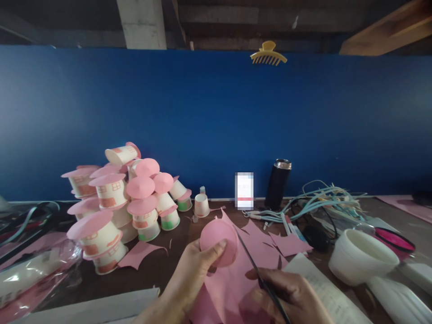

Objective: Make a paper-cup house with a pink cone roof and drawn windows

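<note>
My left hand (199, 265) pinches a round pink paper disc (216, 238), its thumb lying across the front. Just to the right, my right hand (283, 290) is closed around a long, thin, dark tool (249, 255) that slants up to the left. The tool's tip is close to the disc's right edge; its exact kind is unclear. Under both hands lie pink paper scraps (259, 245) with curved cut-outs and jagged points. To the left, several paper cups with pink round tops (110, 189) are stacked, with windows and doors drawn on some.
A single paper cup (201, 206) stands behind my left hand. Near the blue partition (202, 112) are a blurred-out white screen (244, 191) and a black bottle (278, 184). Tangled cables (313, 202) and a white foam-like bowl (359, 258) lie right. A plastic-wrapped pack (37, 274) is left.
</note>
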{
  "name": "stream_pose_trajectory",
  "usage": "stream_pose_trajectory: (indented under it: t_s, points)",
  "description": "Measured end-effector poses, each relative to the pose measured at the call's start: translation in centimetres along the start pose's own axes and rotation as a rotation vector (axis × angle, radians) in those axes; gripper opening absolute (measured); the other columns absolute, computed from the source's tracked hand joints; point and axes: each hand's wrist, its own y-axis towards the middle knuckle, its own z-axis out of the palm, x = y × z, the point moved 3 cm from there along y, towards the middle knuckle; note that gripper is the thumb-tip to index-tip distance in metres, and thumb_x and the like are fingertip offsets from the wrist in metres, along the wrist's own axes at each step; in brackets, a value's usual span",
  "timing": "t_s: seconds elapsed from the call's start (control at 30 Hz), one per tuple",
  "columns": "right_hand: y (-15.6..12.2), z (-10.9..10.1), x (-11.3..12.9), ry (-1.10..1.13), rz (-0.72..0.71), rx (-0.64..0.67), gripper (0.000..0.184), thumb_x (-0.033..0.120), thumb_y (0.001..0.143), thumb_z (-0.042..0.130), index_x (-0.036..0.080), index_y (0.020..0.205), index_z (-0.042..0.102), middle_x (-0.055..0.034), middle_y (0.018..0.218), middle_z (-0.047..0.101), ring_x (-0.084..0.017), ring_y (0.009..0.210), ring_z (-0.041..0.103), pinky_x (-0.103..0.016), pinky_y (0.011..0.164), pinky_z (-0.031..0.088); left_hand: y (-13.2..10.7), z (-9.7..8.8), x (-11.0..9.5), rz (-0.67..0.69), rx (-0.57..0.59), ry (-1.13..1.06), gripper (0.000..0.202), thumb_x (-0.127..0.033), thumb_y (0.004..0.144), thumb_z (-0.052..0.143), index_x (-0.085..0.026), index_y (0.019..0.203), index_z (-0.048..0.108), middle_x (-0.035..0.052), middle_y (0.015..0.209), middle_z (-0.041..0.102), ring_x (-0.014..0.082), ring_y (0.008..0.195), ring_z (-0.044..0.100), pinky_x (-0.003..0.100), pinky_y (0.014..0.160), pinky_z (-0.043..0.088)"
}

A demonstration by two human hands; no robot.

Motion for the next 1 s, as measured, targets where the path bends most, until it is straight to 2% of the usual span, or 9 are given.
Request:
stream_pose_trajectory:
  t_s: [0.1,0.33,0.53,0.67,0.8,1.0]
  points:
    - [0.1,0.0,0.0,0.026,0.007,0.008,0.068,0.073,0.07,0.064,0.012,0.099,0.074,0.0064,0.048,0.037,-0.006,0.038,0.03,-0.019,0.034,0.023,0.1,-0.1,0.3,0.023,-0.029,-0.004,0.045,-0.057,0.069,0.072,-0.013,0.07,0.061,-0.0004,0.057,0.054,0.0104,0.054,0.043,0.022,0.053,0.031]
    - [0.6,-0.2,0.1,-0.026,-0.047,0.06,0.065,0.07,0.071,0.064,0.011,0.098,0.074,0.0043,0.052,0.04,-0.008,0.046,0.033,-0.021,0.041,0.024,0.0,0.0,-0.1,0.031,-0.044,0.07,0.044,-0.055,0.069,0.074,-0.012,0.073,0.065,0.0014,0.061,0.059,0.0109,0.056,0.046,0.022,0.054,0.035]
    - [0.5,-0.3,0.3,-0.009,-0.043,0.001,0.057,0.061,0.071,0.069,0.011,0.096,0.074,0.005,0.053,0.039,-0.009,0.048,0.029,-0.023,0.044,0.022,0.0,0.7,0.2,-0.025,0.05,-0.025,0.041,-0.049,0.068,0.077,-0.011,0.075,0.067,0.0043,0.062,0.064,0.0142,0.055,0.054,0.023,0.05,0.04]
    - [0.5,-0.3,0.6,-0.01,-0.021,0.043,0.057,0.062,0.071,0.069,0.011,0.096,0.074,0.0052,0.053,0.037,-0.009,0.05,0.03,-0.023,0.045,0.023,0.2,0.7,0.9,-0.041,0.108,-0.071,0.043,-0.05,0.07,0.075,-0.009,0.081,0.067,0.0103,0.07,0.069,0.0201,0.06,0.061,0.028,0.055,0.046]
    - [0.3,-0.2,0.7,0.023,0.001,0.024,0.061,0.066,0.069,0.068,0.012,0.095,0.074,0.0055,0.052,0.038,-0.008,0.048,0.028,-0.023,0.044,0.022,0.3,0.6,1.3,-0.038,0.144,-0.119,0.042,-0.048,0.07,0.076,-0.009,0.085,0.067,0.0115,0.073,0.07,0.0238,0.065,0.065,0.032,0.061,0.049]
    - [0.1,0.1,0.5,0.061,0.011,-0.003,0.057,0.063,0.07,0.07,0.012,0.095,0.073,0.0056,0.05,0.04,-0.006,0.043,0.03,-0.02,0.038,0.022,0.4,0.6,0.8,-0.009,0.126,-0.075,0.045,-0.05,0.069,0.076,-0.008,0.083,0.069,0.0105,0.071,0.07,0.0216,0.063,0.063,0.029,0.059,0.049]
